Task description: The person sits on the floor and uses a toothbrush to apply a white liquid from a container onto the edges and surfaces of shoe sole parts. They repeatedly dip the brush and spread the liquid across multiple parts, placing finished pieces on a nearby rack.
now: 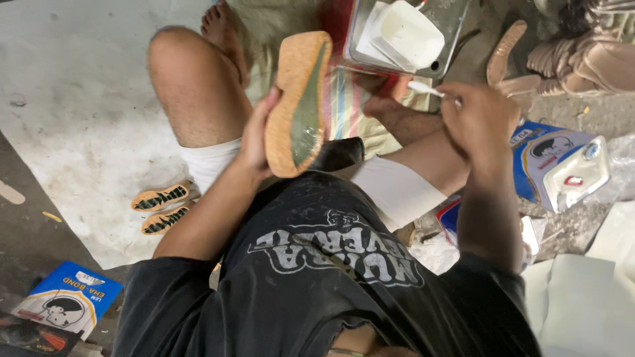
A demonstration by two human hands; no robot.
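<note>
Here the left hand (pixel 254 135) is clenched around the near edge of a cork-coloured shoe sole (pixel 297 106) at the frame's centre, its fingers wrapped behind the sole, whose long axis runs nearly upright with a dark greenish strip down its face. The right hand (pixel 479 119), upper right of centre, pinches a small white brush (pixel 423 88) whose tip points left toward the sole, well apart from it. Beyond the brush, a white tub (pixel 403 33) sits on a metal tray (pixel 456 26) at the top.

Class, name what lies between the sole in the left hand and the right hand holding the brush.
In the head view, striped cloth between sole and right hand.
</note>
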